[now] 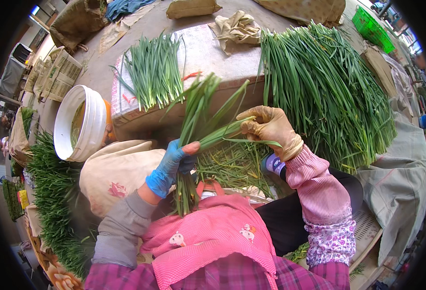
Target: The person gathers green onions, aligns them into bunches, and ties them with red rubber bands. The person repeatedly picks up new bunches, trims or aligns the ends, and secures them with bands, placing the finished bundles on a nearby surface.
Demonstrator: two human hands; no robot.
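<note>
My left hand (pixel 174 164), in a torn blue glove with the bare thumb showing, grips an upright bunch of long green leaves (pixel 193 121) above my lap. My right hand (pixel 266 128), in a stained tan glove, pinches the pale ends of a few leaves that angle rightward out of the bunch. Below both hands lies a litter of loose trimmed leaves (pixel 227 164). A neat pile of leaves (pixel 150 72) rests on the white block (pixel 203 48) in front, and a much larger heap (pixel 319 96) covers the right side.
A white bucket (pixel 68 125) stands at the left beside more greens (pixel 53 193). Sacks (pixel 189 8) and a crumpled cloth (pixel 235 31) lie at the back. A green crate (pixel 370 29) is at the far right, and grey sheeting (pixel 396 183) lies along the right.
</note>
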